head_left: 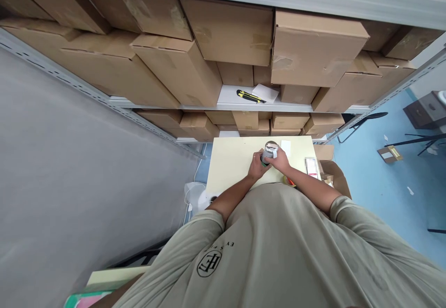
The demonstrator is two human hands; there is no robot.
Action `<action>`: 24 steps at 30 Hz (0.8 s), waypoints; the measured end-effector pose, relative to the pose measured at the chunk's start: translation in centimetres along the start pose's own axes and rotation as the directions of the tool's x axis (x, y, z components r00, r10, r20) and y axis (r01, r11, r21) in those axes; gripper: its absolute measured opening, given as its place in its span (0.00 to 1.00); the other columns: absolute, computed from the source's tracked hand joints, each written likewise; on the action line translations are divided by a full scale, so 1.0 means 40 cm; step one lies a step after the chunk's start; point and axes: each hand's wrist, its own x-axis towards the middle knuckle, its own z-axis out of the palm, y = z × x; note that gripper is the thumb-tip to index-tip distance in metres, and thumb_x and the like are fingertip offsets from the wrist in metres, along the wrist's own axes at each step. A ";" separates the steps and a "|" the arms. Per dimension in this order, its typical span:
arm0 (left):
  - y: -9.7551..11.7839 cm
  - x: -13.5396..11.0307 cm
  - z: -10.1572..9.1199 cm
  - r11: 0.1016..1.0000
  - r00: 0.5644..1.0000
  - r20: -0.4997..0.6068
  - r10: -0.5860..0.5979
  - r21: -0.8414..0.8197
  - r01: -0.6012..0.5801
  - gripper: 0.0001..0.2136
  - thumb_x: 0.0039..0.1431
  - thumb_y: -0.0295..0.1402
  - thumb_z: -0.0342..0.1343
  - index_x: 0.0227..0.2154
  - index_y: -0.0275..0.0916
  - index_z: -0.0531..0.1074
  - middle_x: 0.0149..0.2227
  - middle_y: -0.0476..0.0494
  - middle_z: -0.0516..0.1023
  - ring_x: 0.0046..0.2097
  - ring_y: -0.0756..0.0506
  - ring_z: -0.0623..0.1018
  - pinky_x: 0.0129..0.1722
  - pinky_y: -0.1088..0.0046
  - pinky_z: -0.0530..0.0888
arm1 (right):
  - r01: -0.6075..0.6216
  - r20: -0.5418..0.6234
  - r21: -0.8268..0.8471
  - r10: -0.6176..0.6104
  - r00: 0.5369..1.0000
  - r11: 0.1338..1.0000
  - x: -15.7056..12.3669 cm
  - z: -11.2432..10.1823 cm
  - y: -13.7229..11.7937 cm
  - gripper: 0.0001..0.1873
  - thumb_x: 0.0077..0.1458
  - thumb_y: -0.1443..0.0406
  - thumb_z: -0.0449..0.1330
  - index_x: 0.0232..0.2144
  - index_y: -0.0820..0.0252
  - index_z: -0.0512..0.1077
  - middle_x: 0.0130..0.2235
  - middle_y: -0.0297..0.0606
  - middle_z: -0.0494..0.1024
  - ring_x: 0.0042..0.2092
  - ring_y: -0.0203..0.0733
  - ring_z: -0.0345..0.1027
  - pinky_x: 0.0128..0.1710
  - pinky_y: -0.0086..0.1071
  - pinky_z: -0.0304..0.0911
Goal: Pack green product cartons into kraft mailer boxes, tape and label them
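Over the pale table point(226, 159), a small grey cylindrical container point(267, 154) with a shiny top sits between my two hands. It shows a dark, partly green lower end; its exact kind is too small to make out. My left hand point(257, 166) wraps round its left side, low down. From the right, my right hand point(280, 161) grips it with the thumb across the front. A white slip of paper point(285, 147) lies just beyond my right hand. Beneath my right forearm, a yellow and red round item point(289, 181) is partly hidden.
A white and red packet point(311, 166) lies at the table's right edge, beside an open cardboard box point(336, 175). Shelves of brown boxes point(230, 29) rise ahead, with a yellow-black utility knife point(250, 96) on one. A grey wall point(87, 159) stands left.
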 end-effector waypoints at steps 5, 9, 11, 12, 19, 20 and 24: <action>-0.003 -0.006 -0.011 0.998 0.998 0.017 0.060 -0.015 -0.060 0.37 0.52 0.34 0.81 0.60 0.40 0.68 0.60 0.30 0.75 0.62 0.30 0.79 0.64 0.48 0.80 | -0.043 -0.014 0.005 0.043 0.999 0.999 0.004 0.023 0.036 0.33 0.44 0.54 0.76 0.54 0.51 0.78 0.53 0.43 0.87 0.56 0.60 0.80 0.62 0.53 0.75; -0.002 -0.014 -0.006 0.996 0.995 0.023 0.093 -0.017 -0.093 0.34 0.54 0.32 0.78 0.60 0.38 0.69 0.60 0.29 0.75 0.61 0.30 0.80 0.62 0.47 0.81 | -0.012 0.072 -0.002 0.012 0.997 1.000 0.002 0.029 0.072 0.32 0.42 0.56 0.77 0.52 0.51 0.78 0.53 0.42 0.86 0.58 0.59 0.79 0.65 0.52 0.72; -0.002 -0.016 -0.003 0.997 0.997 0.017 0.075 -0.014 -0.075 0.33 0.54 0.32 0.78 0.60 0.39 0.69 0.60 0.29 0.75 0.61 0.30 0.80 0.62 0.47 0.81 | -0.017 0.090 -0.006 0.018 0.996 1.000 0.001 0.030 0.083 0.31 0.42 0.57 0.76 0.50 0.52 0.78 0.53 0.43 0.85 0.57 0.59 0.79 0.64 0.52 0.72; -0.002 -0.016 -0.003 0.998 0.998 0.014 0.064 -0.011 -0.064 0.33 0.54 0.32 0.77 0.60 0.39 0.69 0.60 0.29 0.76 0.61 0.30 0.80 0.62 0.47 0.81 | -0.018 0.096 -0.003 0.018 0.995 1.000 0.001 0.030 0.086 0.30 0.43 0.57 0.76 0.50 0.52 0.78 0.52 0.43 0.85 0.57 0.59 0.79 0.63 0.52 0.73; -0.002 -0.019 0.001 0.998 1.000 0.011 0.023 0.056 -0.023 0.32 0.56 0.33 0.78 0.60 0.40 0.71 0.60 0.29 0.77 0.59 0.32 0.81 0.61 0.49 0.81 | -0.061 0.084 -0.003 0.061 0.995 0.998 0.008 0.045 0.085 0.19 0.47 0.63 0.69 0.44 0.52 0.78 0.46 0.39 0.86 0.49 0.52 0.80 0.58 0.47 0.75; -0.001 -0.019 0.001 0.997 1.000 0.013 0.027 0.065 -0.028 0.31 0.56 0.34 0.78 0.60 0.40 0.71 0.60 0.30 0.77 0.59 0.32 0.81 0.60 0.50 0.81 | -0.083 0.084 0.000 0.082 0.993 0.997 0.010 0.049 0.085 0.16 0.48 0.63 0.68 0.42 0.52 0.78 0.43 0.38 0.86 0.46 0.51 0.80 0.56 0.46 0.76; 0.000 -0.020 -0.002 0.995 0.999 0.018 0.047 0.088 -0.048 0.29 0.59 0.38 0.78 0.59 0.39 0.73 0.58 0.30 0.79 0.56 0.33 0.82 0.59 0.52 0.81 | -0.135 0.067 0.037 0.132 0.989 0.990 0.011 0.055 0.089 0.12 0.46 0.63 0.67 0.37 0.51 0.77 0.37 0.33 0.83 0.37 0.45 0.77 0.49 0.43 0.78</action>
